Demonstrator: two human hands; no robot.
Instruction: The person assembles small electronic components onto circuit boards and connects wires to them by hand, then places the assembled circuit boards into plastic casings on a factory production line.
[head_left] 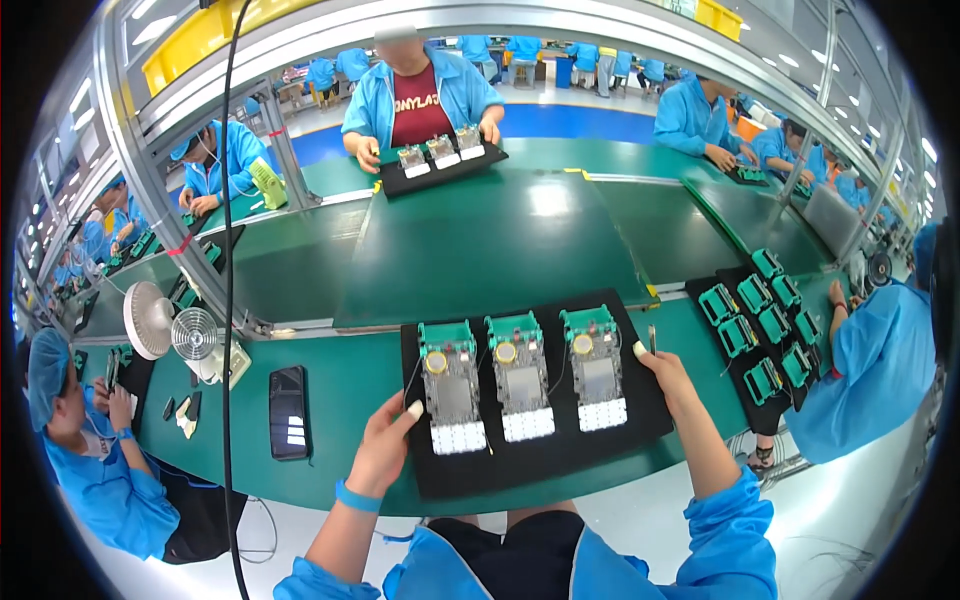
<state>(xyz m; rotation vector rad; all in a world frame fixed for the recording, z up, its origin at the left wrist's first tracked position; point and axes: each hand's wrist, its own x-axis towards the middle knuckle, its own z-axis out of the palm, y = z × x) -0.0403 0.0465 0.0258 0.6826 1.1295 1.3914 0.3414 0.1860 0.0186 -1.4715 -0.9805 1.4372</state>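
Note:
Between my two hands is a flat black tray [645,425], over the near part of the green bench. My left hand [383,445] grips its left edge, thumb on top. My right hand [668,380] grips the right edge the same way, fingers partly hidden beneath. On the tray lie three circuit boards side by side: a left board [453,395], a middle board [522,388] and a right board [598,380]. Each has a green plastic part at its far end, a round yellowish piece and a white block at the near end. Thin wires trail beside them.
A black phone [289,412] and white fans [150,320] are at left. Beyond the dark green belt [480,250], a co-worker [420,100] holds a similar tray [440,170]. Right, another person [870,370] sits by a mat with several green assemblies [740,335]. A black cable [229,300] hangs at left.

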